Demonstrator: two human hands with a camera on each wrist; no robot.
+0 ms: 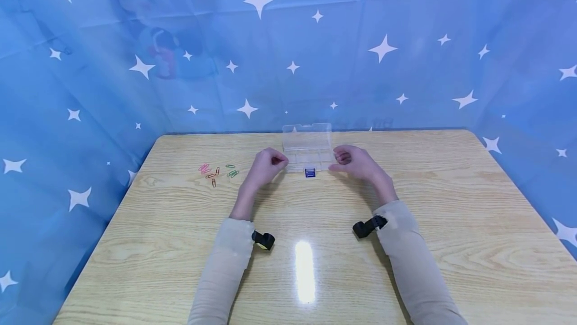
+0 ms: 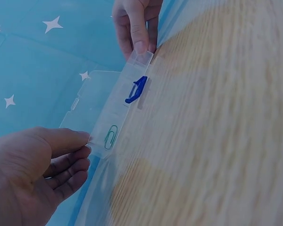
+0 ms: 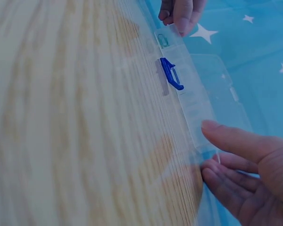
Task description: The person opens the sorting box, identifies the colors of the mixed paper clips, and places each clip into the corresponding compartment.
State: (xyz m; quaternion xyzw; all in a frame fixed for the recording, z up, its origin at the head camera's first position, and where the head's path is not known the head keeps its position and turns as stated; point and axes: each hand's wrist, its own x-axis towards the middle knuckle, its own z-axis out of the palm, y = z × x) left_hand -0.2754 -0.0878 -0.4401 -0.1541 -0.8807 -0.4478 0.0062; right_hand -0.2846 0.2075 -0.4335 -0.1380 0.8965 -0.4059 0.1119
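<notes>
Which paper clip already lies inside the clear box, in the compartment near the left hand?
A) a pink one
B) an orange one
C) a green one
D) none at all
C: in the left wrist view a green paper clip shows through the wall of the clear box, close to the left hand; the other loose paper clips lie on the table, apart from the box.
</notes>
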